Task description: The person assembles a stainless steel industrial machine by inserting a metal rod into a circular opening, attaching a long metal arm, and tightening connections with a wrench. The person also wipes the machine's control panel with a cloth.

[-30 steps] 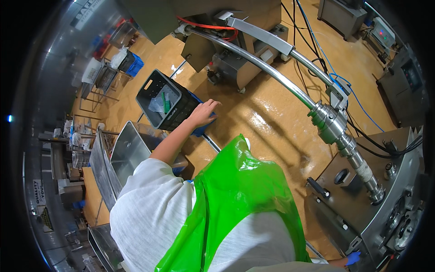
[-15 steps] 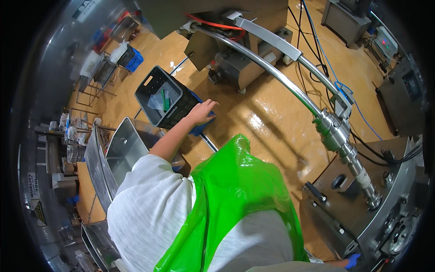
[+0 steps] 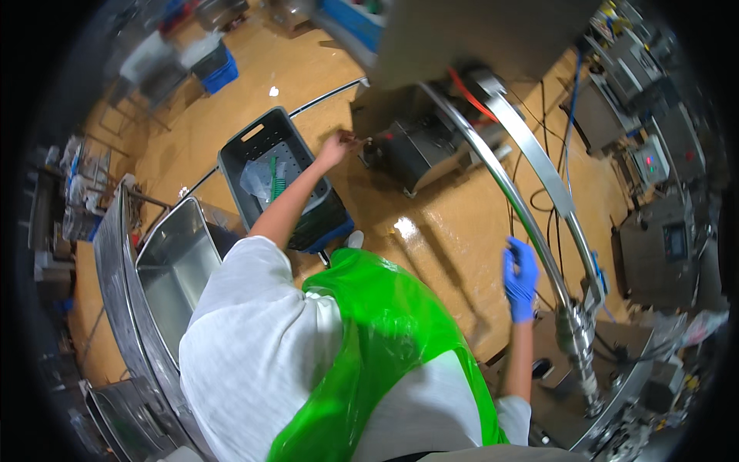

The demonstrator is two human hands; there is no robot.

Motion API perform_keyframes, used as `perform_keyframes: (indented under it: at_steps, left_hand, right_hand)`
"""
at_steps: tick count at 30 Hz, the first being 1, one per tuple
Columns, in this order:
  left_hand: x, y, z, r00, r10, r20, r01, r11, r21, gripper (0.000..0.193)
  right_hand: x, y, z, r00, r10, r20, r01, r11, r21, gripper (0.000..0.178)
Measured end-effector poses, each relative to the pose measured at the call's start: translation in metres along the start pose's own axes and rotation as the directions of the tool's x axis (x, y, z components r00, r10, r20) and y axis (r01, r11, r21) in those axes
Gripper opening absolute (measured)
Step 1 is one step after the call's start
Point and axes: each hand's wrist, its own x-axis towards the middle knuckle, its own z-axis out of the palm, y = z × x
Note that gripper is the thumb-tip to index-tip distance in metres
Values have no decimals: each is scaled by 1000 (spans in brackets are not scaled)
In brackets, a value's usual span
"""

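My bare left hand (image 3: 336, 148) reaches forward past the dark plastic crate (image 3: 329, 219). Its fingers are curled and blurred, next to a small fitting (image 3: 368, 142) on the side of a low steel machine. Whatever they grip is too small to make out. My right hand (image 3: 521, 279), in a blue glove, is raised beside a curved steel pipe (image 3: 504, 189). The gloved fingers are bent but apart, with nothing visible in them. Inside the crate lie a green brush (image 3: 277, 183) and a clear plastic bag (image 3: 256, 179).
To my left stands a deep steel tub (image 3: 173, 258). The low steel machine (image 3: 423, 158) is ahead, with a large steel housing (image 3: 477, 38) above. The pipe descends to a metal coupling (image 3: 576, 327) at front right. Cables (image 3: 550, 208) hang behind it. A drain channel crosses the wet floor.
My left hand has moved forward from the crate's rim to the low machine's fitting. The gloved right hand has risen from the lower right edge to beside the pipe. The view has shifted.
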Motion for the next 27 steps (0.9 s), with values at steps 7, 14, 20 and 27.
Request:
perform_keyframes:
  at_steps: [7, 14, 20, 27]
  left_hand:
    - [103, 29, -30, 984, -177, 28, 165, 827, -537, 44]
    - [145, 17, -25, 929, -267, 257, 370, 675, -638, 49]
    - [191, 20, -34, 942, -269, 201, 327, 602, -729, 103]
    - [193, 19, -24, 969, -240, 64, 167, 438, -883, 115]
  right_hand:
    - [265, -11, 216, 943, -309, 121, 323, 771, -549, 53]
    - [362, 53, 253, 957, 175, 233, 25, 747, -664, 54]
    - [345, 4, 259, 951, 235, 200, -72, 799, -597, 49]
    - [270, -62, 290, 962, 179, 209, 2, 754, -657, 38]
